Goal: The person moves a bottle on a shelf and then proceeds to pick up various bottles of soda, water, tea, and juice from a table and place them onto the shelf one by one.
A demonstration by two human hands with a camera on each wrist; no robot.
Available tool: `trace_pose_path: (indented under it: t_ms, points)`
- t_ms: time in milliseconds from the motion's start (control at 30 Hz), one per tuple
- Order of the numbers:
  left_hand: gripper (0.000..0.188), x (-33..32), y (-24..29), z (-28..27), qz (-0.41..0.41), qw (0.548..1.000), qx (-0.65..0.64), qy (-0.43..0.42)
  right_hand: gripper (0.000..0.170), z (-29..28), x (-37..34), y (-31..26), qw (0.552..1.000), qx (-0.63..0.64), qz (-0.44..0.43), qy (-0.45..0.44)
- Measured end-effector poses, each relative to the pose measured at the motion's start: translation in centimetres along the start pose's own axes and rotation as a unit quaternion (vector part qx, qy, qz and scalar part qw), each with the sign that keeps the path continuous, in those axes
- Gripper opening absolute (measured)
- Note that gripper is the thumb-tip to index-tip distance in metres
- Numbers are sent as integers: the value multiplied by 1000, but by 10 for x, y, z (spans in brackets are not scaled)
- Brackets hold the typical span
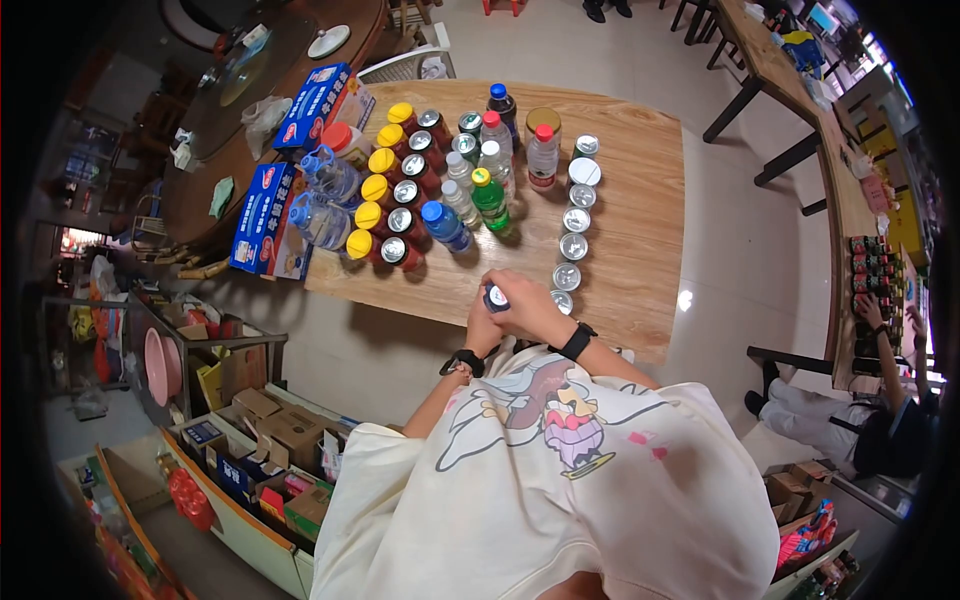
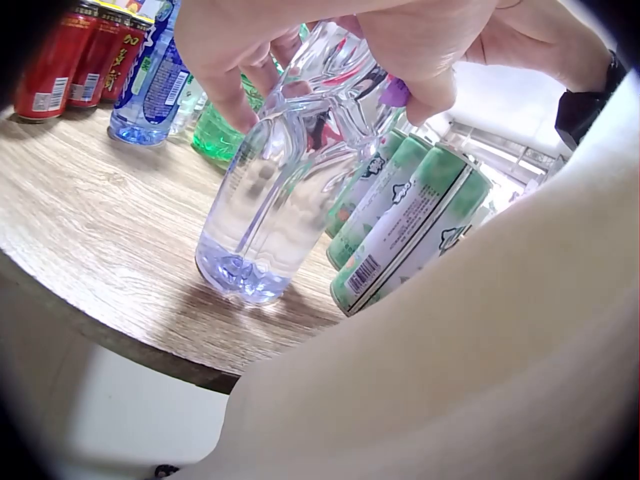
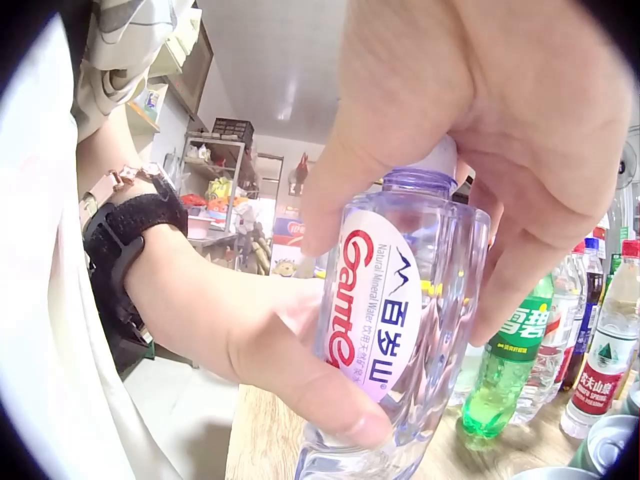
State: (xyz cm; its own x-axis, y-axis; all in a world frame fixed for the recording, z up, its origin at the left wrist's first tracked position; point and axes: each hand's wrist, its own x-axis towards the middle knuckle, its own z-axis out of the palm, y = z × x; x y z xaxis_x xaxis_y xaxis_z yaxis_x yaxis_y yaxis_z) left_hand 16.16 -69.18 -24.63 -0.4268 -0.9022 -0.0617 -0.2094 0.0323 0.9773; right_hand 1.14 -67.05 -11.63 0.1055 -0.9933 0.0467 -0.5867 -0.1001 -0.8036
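A clear, ridged water bottle (image 3: 455, 300) with an oval white label and a pale cap stands between my two hands. My left hand (image 1: 482, 330) grips its body, the thumb (image 3: 350, 415) lying over the label's lower end. From above, my right hand (image 1: 538, 312) curls its fingers about the cap and neck. The bottle's base (image 2: 245, 275) is close over the wooden table (image 1: 630, 220), near the front edge. Beside it runs a row of green-and-white cans (image 2: 400, 220). Just beyond are a green soda bottle (image 1: 490, 203) and a blue-capped bottle (image 1: 447, 230).
Red cans (image 1: 402, 253) and yellow-capped bottles (image 1: 362, 243) form rows at the table's left. Large jugs (image 1: 320, 222) and two blue boxes (image 1: 265, 220) stand behind them. Cartons (image 1: 280, 425) fill shelving at lower left. Another person (image 1: 885, 410) is at a counter on the right.
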Motion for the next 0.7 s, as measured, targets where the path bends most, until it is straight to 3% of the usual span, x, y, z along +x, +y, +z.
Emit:
trace_pose_path:
  t_ms: [700]
  points:
    - [66, 1, 8, 3, 27, 1000, 8, 12, 53, 7, 0, 11, 1000, 4, -27, 13]
